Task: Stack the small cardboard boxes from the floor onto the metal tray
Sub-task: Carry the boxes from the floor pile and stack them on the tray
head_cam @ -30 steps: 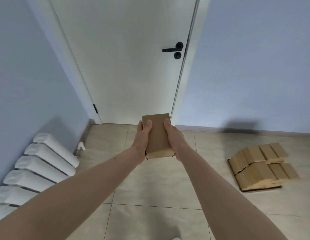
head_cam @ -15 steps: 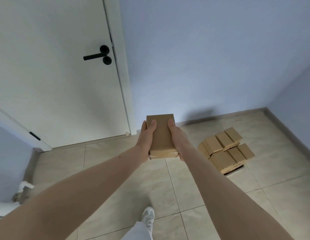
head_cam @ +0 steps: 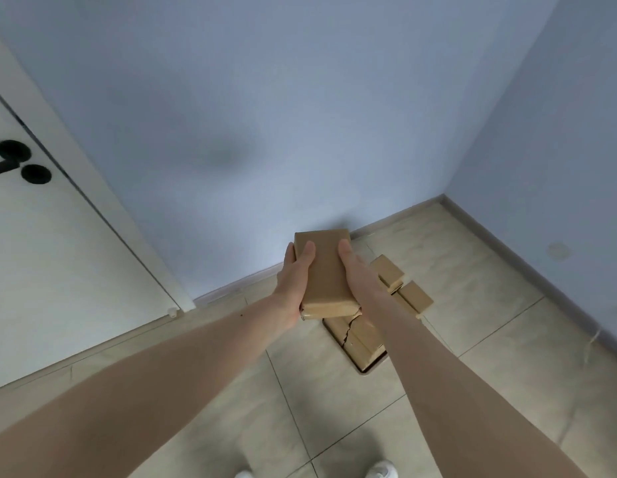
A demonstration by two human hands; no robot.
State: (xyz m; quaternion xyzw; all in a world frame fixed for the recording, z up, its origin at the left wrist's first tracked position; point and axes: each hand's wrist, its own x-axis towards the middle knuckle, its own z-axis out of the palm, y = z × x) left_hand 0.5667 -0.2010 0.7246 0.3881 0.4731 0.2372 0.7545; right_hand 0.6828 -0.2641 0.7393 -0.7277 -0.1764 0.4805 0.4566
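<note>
A small brown cardboard box [head_cam: 326, 270] is held out in front of me at chest height, above the floor. My left hand [head_cam: 293, 284] grips its left side with the thumb on top. My right hand [head_cam: 357, 276] grips its right side the same way. Below and behind the box, a stack of small cardboard boxes [head_cam: 389, 270] sits on the metal tray [head_cam: 367, 369] on the tiled floor. My hands and right forearm hide much of that stack.
A white door with a black handle [head_cam: 20, 165] stands at the left. Blue walls meet in a corner at the right, with a skirting board [head_cam: 507, 253] along the floor. My shoes [head_cam: 381, 472] show at the bottom edge.
The view has swung to the right: the door slid to the left edge and the tray with its boxes now lies directly beneath my hands. The grip on the box is unchanged.
</note>
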